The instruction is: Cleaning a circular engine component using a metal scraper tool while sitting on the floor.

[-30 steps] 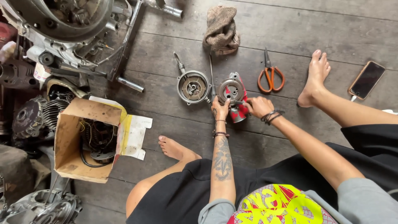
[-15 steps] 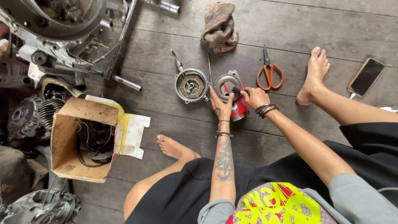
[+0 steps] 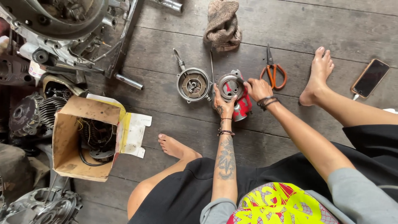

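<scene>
- Left hand is cupping the near edge of the round grey metal housing, fingers closed on its rim; right hand is pinching the far side, fingertips at the rim.
- Housing is sitting on a red part, centre of frame, on the plank floor.
- Risk: the two-handed hold looks light, so the housing could be slipping off the red part, or fingers getting nipped at the rim.
- Risk: the second round housing is lying just left, orange-handled scissors just right; an elbow swing could be knocking either.
- The held housing is looking worn, dull grey, open-faced, red showing through.
</scene>
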